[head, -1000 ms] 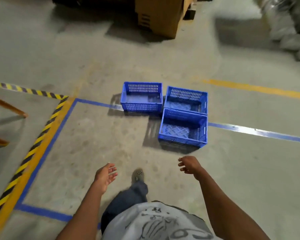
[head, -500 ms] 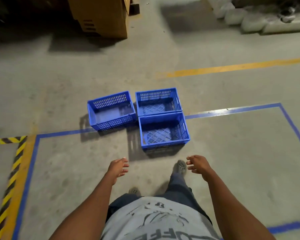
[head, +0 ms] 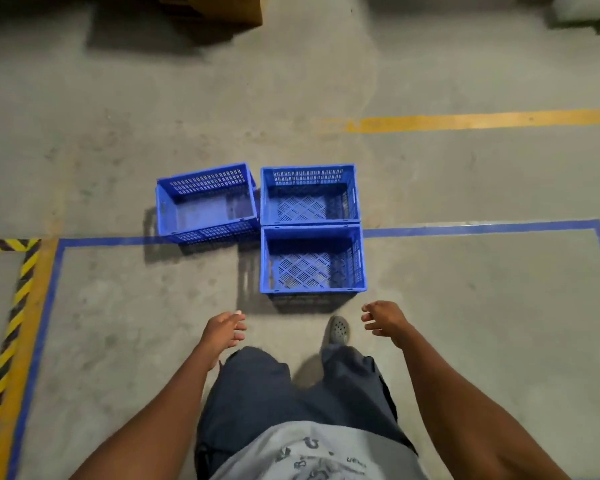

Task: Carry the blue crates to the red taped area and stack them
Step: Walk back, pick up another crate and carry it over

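Three empty blue slotted crates sit on the concrete floor ahead of me. The nearest crate (head: 312, 259) lies inside a blue taped outline (head: 465, 228), directly in front of my feet. Touching its far side is a second crate (head: 309, 194), and a third crate (head: 207, 202) stands slightly turned to the left, across the tape. My left hand (head: 224, 329) and my right hand (head: 383, 318) hover empty with fingers apart, just short of the near crate, one toward each side. No red tape is in view.
Yellow-black hazard tape with a yellow strip (head: 18, 306) runs down the left. A yellow floor line (head: 482, 119) crosses the far right. A cardboard box (head: 215, 6) stands at the top, white sacks (head: 586, 12) at the top right.
I have walked closer and turned, so the crates now lie square and near in front of me. Both hands have stayed open and spread toward the near crate.
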The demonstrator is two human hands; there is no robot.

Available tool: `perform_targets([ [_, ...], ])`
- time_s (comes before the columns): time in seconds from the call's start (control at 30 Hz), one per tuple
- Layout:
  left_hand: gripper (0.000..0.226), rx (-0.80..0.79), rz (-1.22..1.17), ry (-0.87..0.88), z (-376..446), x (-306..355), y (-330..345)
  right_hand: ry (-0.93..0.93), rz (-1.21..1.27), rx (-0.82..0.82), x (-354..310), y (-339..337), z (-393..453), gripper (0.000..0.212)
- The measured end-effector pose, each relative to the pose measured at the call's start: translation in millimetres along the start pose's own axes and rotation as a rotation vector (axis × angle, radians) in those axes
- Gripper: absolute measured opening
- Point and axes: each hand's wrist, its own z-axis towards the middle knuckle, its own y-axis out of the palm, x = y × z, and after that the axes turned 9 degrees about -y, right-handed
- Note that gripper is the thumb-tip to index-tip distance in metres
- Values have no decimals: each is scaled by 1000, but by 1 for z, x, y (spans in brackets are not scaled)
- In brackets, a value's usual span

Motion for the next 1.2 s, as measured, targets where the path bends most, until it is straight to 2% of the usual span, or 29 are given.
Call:
perform_targets([
  [0.23, 26, -5, -16, 10, 86, 87, 8, 49, -22, -14, -50, -9, 96, 18],
  [0.43, 24, -22, 32, 14, 214, 121, 35, -39, 16, 32, -64, 9, 239, 17],
  [0.7, 22, 14, 144, -45, 432, 89, 108, 26, -28, 92, 6, 21, 462, 16],
  [0.83, 15, 142, 209, -10, 529, 77, 143, -31, -164, 194, 60, 18, 552, 22],
  [0.87, 19, 215, 256, 14, 552, 74, 149, -32, -203, 239, 68, 18, 564, 29],
  [0.97, 50, 437, 370, 53, 606, 65, 164, -62, -271, 331, 91, 22, 599, 50],
  [1.03, 65, 474, 330, 18, 625, 65, 175, -57, -293, 337, 105, 26, 619, 50],
  [1.1, 67, 450, 243, 9, 641, 62, 183, -58, -290, 321, 117, 32, 633, 40],
  [1.2, 46, 469, 158, -17, 663, 56, 177, -54, -213, 350, 126, 37, 649, 36],
])
